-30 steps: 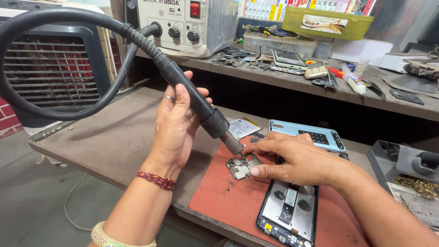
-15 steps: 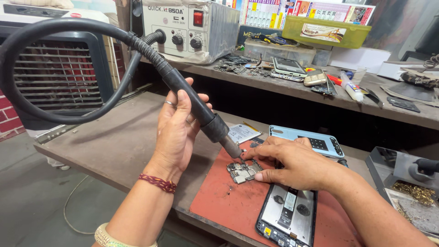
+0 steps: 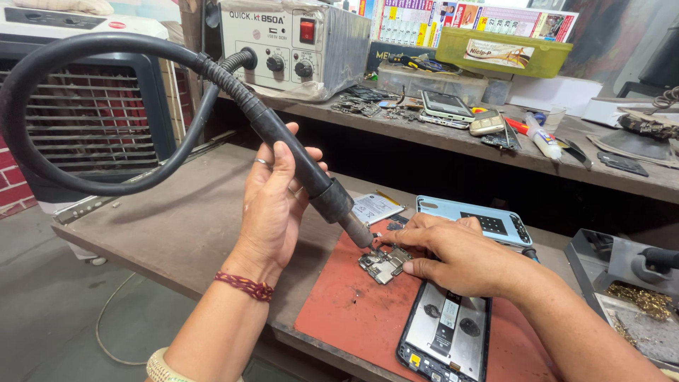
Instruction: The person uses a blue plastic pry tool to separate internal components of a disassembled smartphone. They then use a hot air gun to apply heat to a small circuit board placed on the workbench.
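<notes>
Your left hand (image 3: pixel 277 201) is wrapped around the black handle of the hot-air wand (image 3: pixel 297 159), fingers closed on it, with the metal nozzle (image 3: pixel 357 230) tilted down toward four o'clock. The nozzle tip sits just above the small circuit board (image 3: pixel 383 263), which lies on the red mat (image 3: pixel 339 311) near the middle of the worktop (image 3: pixel 177 226). Your right hand (image 3: pixel 456 255) rests on the mat at three o'clock from the board, its thumb and forefinger pressed against the board's right edge; whether something thin is pinched between those fingers, you cannot tell from this view.

The wand's ribbed black hose (image 3: pixel 85 56) loops up and round at ten o'clock and runs into the grey rework station (image 3: pixel 297 46) on the raised shelf (image 3: pixel 495 152) at twelve o'clock. At five o'clock from the board, an opened phone frame (image 3: pixel 445 336) lies on the mat, partly under your right wrist. A light blue phone back cover (image 3: pixel 481 219) lies at two o'clock, just beyond your right knuckles, and a small white battery (image 3: pixel 375 207) lies at twelve o'clock beside the nozzle. On the shelf sit a green plastic box (image 3: pixel 506 53) at one o'clock and loose phones and parts. A grilled air cooler (image 3: pixel 78 127) stands at nine o'clock, well apart from the mat.
</notes>
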